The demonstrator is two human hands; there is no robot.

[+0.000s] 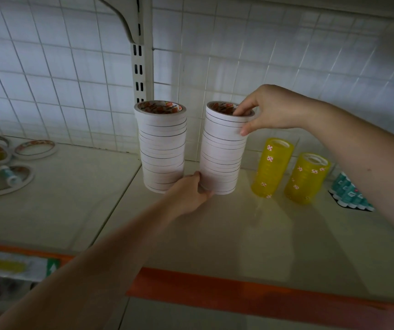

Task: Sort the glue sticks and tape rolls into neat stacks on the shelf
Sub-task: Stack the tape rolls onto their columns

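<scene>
Two tall columns of thin white tape rolls stand side by side at the back of the cream metal shelf (215, 222), and both hands are on the right-hand white stack (223, 148). The right hand (274, 108) pinches the top rolls, fingertips hooked into the core and thumb pressed on the outer wall; the left hand (191, 192) curls its fingers around the base, wedged between this column and the left-hand white stack (162, 146), which looks to be touching the back of the hand. That is the risk: the rolls in both columns sit slightly offset, so any sideways nudge from the lower hand could probably shear the neighbour and spill it. Lifting from the top alone would likely carry off just a few rolls. Two yellow translucent tape stacks (291, 170) stand near on the right, with teal-capped glue sticks (348, 194) lying beyond them, so a topple that way could scatter them. Loose flat tape rolls (34, 148) lie unsorted at far left.
</scene>
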